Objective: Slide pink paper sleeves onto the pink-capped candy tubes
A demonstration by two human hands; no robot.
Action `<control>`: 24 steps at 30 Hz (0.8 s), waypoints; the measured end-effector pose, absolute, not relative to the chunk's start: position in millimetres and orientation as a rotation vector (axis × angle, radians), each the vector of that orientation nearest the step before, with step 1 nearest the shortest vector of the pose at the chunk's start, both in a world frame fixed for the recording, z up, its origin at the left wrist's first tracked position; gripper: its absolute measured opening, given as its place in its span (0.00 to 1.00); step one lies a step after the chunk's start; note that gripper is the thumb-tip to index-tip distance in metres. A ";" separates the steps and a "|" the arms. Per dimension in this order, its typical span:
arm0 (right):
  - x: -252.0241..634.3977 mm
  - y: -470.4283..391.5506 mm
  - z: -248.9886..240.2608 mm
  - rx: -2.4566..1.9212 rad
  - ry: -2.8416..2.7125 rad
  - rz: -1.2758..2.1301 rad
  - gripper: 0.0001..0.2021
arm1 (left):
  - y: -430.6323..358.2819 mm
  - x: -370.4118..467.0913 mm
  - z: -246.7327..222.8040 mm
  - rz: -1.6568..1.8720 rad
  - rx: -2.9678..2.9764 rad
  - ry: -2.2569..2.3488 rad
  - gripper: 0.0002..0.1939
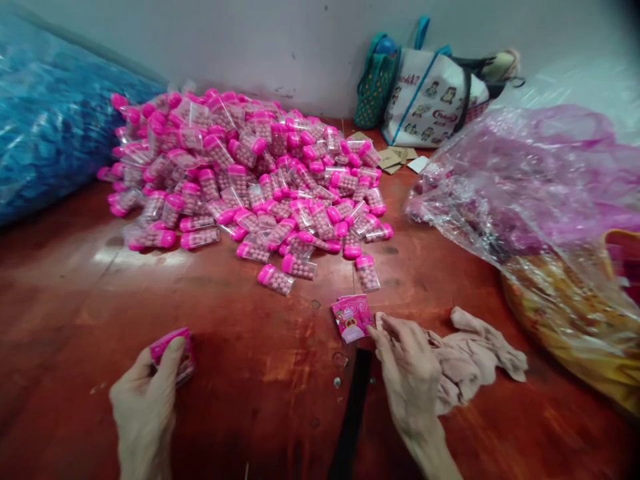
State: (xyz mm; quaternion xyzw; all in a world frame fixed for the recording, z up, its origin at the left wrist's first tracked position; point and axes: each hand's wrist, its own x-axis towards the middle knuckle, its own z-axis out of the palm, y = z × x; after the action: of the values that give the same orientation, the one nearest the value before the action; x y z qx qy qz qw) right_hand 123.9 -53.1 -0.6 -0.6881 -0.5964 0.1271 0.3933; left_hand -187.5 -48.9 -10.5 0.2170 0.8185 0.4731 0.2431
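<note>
Handling these thin printed pieces well seems to call for a light pinch by the edges, with the layers squared together so that none slides askew, and for parting a single layer at a corner rather than bending the whole pile. The pink card bundle (186, 355) sits in the left hand (145, 400), at the lower left above the red-brown surface (245, 413); the thumb lies along its top and the fingers curl at its side and beneath, so the grip is closed on it, with the wrist coming up from the bottom edge. The right hand (410, 360) is palm down, angled up and inward from the lower right, its fingers bent and the tips drawn close together at the right edge of the pink card stack (351, 320), which lies slightly fanned before the heap of pink-capped bottles (280, 193); whether those tips pinch a card I cannot tell. The crumpled beige cloth (475, 363) just beside that hand could snag the fingers, so a little clearance would help
</note>
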 end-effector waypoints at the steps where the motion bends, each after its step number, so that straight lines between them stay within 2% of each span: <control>1: 133.7 -55.9 -0.9 -1.772 -1.510 0.238 0.10 | -49.2 -192.6 -10.4 1.182 0.775 2.443 0.19; 3: 152.8 -65.6 -2.5 -1.818 -1.545 0.093 0.11 | -49.4 -194.8 -8.1 1.015 1.182 2.753 0.22; 5: 170.1 -79.1 -6.9 -1.872 -1.658 0.099 0.15 | -48.9 -181.9 -3.9 1.110 1.484 2.871 0.23; 6: 177.2 -86.2 -10.5 -1.875 -1.762 0.145 0.16 | -48.7 -168.6 -1.5 1.235 1.595 2.835 0.20; 9: 189.6 -103.3 -24.7 -1.821 -1.924 0.149 0.15 | -49.3 -101.9 4.5 1.377 2.026 2.310 0.15; 11: 191.2 -109.0 -33.7 -1.781 -1.912 0.133 0.11 | -51.0 -44.9 4.5 1.183 2.242 1.777 0.15; 14: 190.0 -111.0 -41.1 -1.748 -1.857 0.176 0.07 | -54.3 28.9 -6.3 0.781 2.435 1.359 0.13; 17: 190.1 -110.0 -40.7 -1.723 -1.812 0.231 0.08 | -56.7 64.2 -25.8 0.685 2.573 1.280 0.13; 20: 190.7 -107.2 -35.6 -1.729 -1.751 0.305 0.10 | -57.1 65.0 -37.4 0.774 2.552 1.270 0.13; 24: 182.2 -94.3 -23.4 -1.793 -1.597 0.309 0.11 | -53.8 42.7 -25.3 0.845 2.483 1.292 0.10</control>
State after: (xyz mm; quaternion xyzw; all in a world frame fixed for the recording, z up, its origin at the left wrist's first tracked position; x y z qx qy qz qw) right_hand 182.2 -94.3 -23.4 -0.6931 -0.6173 0.1196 0.3527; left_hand 42.7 -53.8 -25.3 0.8443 0.4393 0.2871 0.1085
